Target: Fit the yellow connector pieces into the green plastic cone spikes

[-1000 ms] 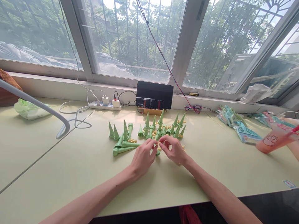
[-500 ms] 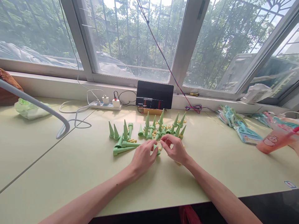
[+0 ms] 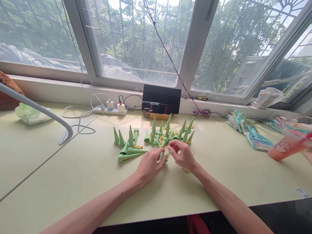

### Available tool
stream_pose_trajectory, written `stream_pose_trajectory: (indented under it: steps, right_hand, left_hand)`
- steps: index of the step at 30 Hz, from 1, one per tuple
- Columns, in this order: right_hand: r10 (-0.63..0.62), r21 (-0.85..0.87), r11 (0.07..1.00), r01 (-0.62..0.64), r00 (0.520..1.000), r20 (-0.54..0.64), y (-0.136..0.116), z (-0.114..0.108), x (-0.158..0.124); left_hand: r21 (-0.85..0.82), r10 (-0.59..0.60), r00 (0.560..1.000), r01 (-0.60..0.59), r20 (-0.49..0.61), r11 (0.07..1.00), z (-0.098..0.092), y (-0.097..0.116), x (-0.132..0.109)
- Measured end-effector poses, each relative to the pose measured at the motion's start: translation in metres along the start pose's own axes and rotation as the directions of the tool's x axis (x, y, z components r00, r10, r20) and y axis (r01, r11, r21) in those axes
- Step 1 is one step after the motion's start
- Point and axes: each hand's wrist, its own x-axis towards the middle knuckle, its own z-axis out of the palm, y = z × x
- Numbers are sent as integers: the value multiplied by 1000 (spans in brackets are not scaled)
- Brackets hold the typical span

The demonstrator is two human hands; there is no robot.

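Close to the desk's middle, my left hand [image 3: 150, 161] is closed with thumb and fingers round a green plastic spike [image 3: 163, 157], whose tip leans up and away. Much of that spike is hidden by the fingers. My right hand [image 3: 181, 154] faces it from the right, thumb and forefinger pinched on a small thin yellow piece [image 3: 166, 146], mostly covered by the fingertips. Just beyond my hands, several green spikes [image 3: 168, 123] stand or lean among small yellow pieces. More green spikes [image 3: 130, 157] lie and stand on the left.
A black tablet [image 3: 161, 92] leans at the back with a phone [image 3: 159, 109] before it. Left of these are a power strip [image 3: 98, 109] and a grey curved bar [image 3: 48, 112]. Wrapped packets [image 3: 257, 138] and a tilted red drink cup [image 3: 280, 149] are at right.
The green spike at my left hand has tilted, so its tip now shows above the fingers. My hands have hardly shifted otherwise.
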Motion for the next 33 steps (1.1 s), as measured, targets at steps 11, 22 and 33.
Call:
stream_pose_trajectory:
  steps: [11, 22, 33]
  right_hand:
    - [-8, -12, 1000, 8, 1000, 1, 1, 0, 0]
    - [-3, -11, 1000, 3, 1000, 7, 0, 0, 1]
    - [1, -5, 1000, -1, 1000, 5, 1, 0, 1]
  left_hand:
    - [9, 28, 998, -28, 61, 1000, -4, 5, 0]
    - [-8, 55, 998, -55, 44, 998, -1, 3, 0]
    - [-23, 58, 998, -57, 30, 998, 1, 4, -2]
